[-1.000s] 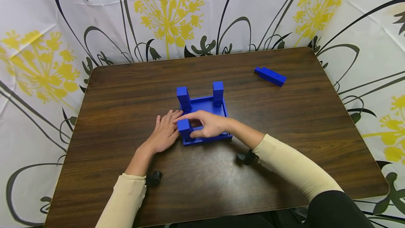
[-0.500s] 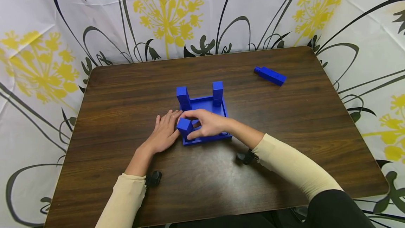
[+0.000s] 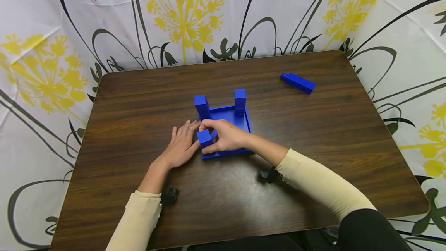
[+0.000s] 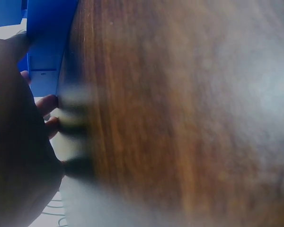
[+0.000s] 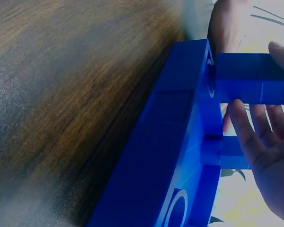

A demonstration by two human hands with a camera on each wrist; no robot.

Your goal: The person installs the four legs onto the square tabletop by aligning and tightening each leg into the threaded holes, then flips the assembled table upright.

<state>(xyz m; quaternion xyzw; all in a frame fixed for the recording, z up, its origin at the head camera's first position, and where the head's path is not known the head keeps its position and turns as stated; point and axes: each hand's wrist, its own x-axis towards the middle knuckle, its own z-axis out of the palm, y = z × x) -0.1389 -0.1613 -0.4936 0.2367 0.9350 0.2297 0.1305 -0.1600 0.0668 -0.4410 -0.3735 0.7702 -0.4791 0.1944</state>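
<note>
A blue square toy tabletop (image 3: 226, 115) lies upside down with its raised rim facing up. Two blue legs stand on its far corners, the far-left leg (image 3: 202, 105) and the far-right leg (image 3: 240, 102). At the near-left corner my right hand (image 3: 228, 136) holds a third blue leg (image 3: 204, 138) upright between thumb and fingers. In the right wrist view this leg (image 5: 251, 78) meets the corner socket. My left hand (image 3: 181, 146) rests flat with fingers extended beside the tabletop's left side, its thumb reaching to the near-left corner. A round open socket (image 5: 177, 206) shows at another corner.
One loose blue leg (image 3: 299, 83) with a narrow threaded end lies on the brown wooden table (image 3: 139, 100) at the back right. A patterned white curtain (image 3: 223, 11) stands behind the table's far edge. Black wrist cameras sit under both forearms.
My right hand's fingers have closed in around the near-left leg. That leg has turned and straightened slightly under the grip. The left hand has stayed in place.
</note>
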